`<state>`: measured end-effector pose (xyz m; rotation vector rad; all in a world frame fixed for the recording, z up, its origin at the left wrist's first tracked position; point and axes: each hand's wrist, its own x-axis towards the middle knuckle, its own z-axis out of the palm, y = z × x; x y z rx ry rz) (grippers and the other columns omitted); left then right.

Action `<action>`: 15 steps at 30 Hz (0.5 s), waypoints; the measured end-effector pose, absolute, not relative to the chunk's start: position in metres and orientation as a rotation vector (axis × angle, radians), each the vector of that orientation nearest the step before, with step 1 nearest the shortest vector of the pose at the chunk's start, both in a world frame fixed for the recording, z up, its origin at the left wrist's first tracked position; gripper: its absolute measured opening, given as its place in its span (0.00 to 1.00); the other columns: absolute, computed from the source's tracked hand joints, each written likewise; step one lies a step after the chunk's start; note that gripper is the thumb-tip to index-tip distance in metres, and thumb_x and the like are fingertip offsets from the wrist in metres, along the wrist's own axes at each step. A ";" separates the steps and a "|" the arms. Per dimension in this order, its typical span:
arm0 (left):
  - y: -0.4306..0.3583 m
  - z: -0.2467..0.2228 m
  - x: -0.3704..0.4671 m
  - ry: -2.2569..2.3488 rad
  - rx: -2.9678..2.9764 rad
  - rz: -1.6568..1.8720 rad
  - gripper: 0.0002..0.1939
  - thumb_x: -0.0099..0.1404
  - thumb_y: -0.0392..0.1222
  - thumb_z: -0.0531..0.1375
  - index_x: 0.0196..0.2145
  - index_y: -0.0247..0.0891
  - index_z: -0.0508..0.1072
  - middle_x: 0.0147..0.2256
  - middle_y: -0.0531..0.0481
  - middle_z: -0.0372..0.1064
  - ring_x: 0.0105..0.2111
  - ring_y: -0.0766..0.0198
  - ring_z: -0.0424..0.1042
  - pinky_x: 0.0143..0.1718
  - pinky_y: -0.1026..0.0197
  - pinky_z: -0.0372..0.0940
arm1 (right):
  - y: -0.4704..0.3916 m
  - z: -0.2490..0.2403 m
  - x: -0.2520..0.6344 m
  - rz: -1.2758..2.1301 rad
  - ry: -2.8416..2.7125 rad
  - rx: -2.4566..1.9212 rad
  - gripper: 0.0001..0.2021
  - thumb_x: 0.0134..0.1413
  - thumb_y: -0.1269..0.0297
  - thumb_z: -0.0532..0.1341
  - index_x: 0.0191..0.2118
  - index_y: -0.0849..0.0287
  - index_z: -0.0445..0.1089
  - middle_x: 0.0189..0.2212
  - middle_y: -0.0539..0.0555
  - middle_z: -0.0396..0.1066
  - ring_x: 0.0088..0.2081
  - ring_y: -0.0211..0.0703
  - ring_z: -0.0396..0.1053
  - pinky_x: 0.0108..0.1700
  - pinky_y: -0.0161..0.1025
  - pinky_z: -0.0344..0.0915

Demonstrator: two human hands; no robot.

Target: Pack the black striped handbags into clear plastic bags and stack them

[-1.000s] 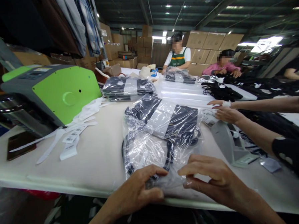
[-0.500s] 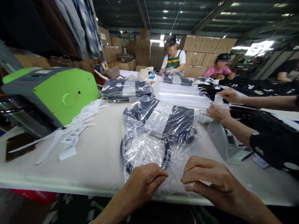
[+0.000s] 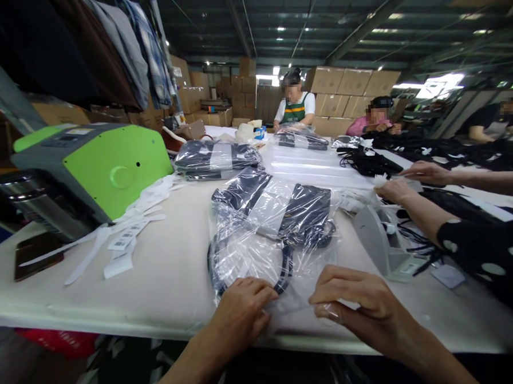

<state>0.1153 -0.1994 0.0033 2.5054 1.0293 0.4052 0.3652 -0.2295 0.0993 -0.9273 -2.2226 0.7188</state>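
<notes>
In front of me on the table lies a clear plastic bag [image 3: 242, 256]. Inside it are a dark folded fabric item [image 3: 307, 209] with a grey band [image 3: 271, 207] around it and a looped dark strap [image 3: 212, 263]. My left hand [image 3: 243, 313] rests at the bag's near edge, back of the hand upward, fingers curled down on the plastic. To the right, my right hand [image 3: 366, 306] pinches the bag's near right edge between thumb and fingertips. The undersides of the left fingers are hidden.
A green and grey machine [image 3: 118, 170], a steel flask [image 3: 42, 203], a phone [image 3: 38, 255] and label strips [image 3: 124, 242] stand or lie at left. Packed bags [image 3: 218, 157] lie behind. At right, a co-worker's hands [image 3: 398, 190] hold white material near a grey holder [image 3: 377, 237].
My left hand has turned palm-down and shifted slightly left over the bag's edge. My right hand has barely moved. The co-worker's hands at right have drawn away to the right.
</notes>
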 end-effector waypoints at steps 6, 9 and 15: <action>-0.188 -0.009 0.129 1.320 2.563 0.295 0.04 0.67 0.37 0.58 0.39 0.39 0.72 0.41 0.47 0.73 0.43 0.52 0.71 0.47 0.49 0.66 | -0.201 0.095 0.349 0.637 -2.180 -0.847 0.07 0.64 0.69 0.61 0.36 0.58 0.77 0.28 0.51 0.74 0.31 0.36 0.70 0.34 0.33 0.65; -0.184 -0.017 0.135 1.394 2.541 0.282 0.06 0.65 0.34 0.58 0.40 0.39 0.71 0.43 0.45 0.72 0.45 0.51 0.69 0.47 0.48 0.66 | -0.185 0.091 0.342 0.651 -2.171 -0.835 0.06 0.63 0.68 0.63 0.36 0.57 0.78 0.28 0.50 0.75 0.31 0.36 0.71 0.34 0.33 0.66; -0.174 -0.023 0.113 1.393 2.431 0.147 0.08 0.64 0.31 0.56 0.38 0.39 0.72 0.42 0.45 0.73 0.46 0.51 0.69 0.49 0.48 0.64 | -0.150 0.086 0.328 0.674 -2.049 -0.948 0.07 0.61 0.64 0.64 0.33 0.57 0.78 0.27 0.49 0.76 0.29 0.37 0.71 0.34 0.34 0.65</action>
